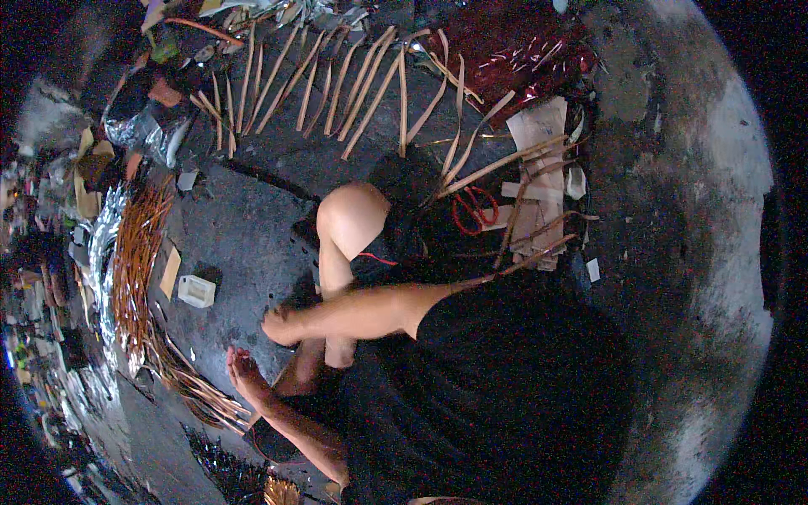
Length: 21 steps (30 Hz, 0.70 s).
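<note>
The left hand point(244, 374), fingers loosely bent, and the right hand point(278, 326), its fingers hidden, are near each other above the dark floor point(236, 227); whether either of the 2 grasps anything cannot be told; near the left hand lies the end of a bundle of brown strips point(198, 391), likely light, springy and rather slippery, best held at that gathered end; beyond the hands sits a small pale plastic container point(196, 290), probably light and stiff, best gripped by its side walls; farther off, flat tan strips point(362, 84) lie in a row beside a dark red heap point(522, 59).
</note>
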Available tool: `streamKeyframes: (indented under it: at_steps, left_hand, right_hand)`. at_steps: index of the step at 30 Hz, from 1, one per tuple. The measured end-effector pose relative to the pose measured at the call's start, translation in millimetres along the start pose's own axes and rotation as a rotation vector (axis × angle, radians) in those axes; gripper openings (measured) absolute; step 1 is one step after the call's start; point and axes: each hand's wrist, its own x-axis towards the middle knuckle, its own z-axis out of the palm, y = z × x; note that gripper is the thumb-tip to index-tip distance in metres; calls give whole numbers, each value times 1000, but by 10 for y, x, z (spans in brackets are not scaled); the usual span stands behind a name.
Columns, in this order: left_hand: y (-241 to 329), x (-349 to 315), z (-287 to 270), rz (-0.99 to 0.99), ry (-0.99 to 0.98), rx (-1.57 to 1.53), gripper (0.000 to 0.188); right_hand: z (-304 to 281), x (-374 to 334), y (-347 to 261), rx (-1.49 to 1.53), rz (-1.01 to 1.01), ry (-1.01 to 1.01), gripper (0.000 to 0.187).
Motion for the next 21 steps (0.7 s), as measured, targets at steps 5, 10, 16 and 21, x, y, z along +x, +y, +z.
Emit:
streamKeyframes:
  at_steps: [5, 10, 16, 21]
  left_hand:
    - [-37, -10, -67, 40, 38, 128, 38]
    - [-47, 107, -77, 110, -58, 260, 36]
    - [-8, 56, -111, -4, -9, 97, 35]
    - [21, 13, -17, 54, -54, 246, 37]
  right_hand:
    - [-188, 0, 859, 202, 389, 120, 16]
    - [-1256, -707, 375, 390, 260, -308, 34]
    - [-2649, -1740, 1596, 605, 103, 1025, 20]
    - [-2576, -3197, 3047, 380, 1050, 751, 37]
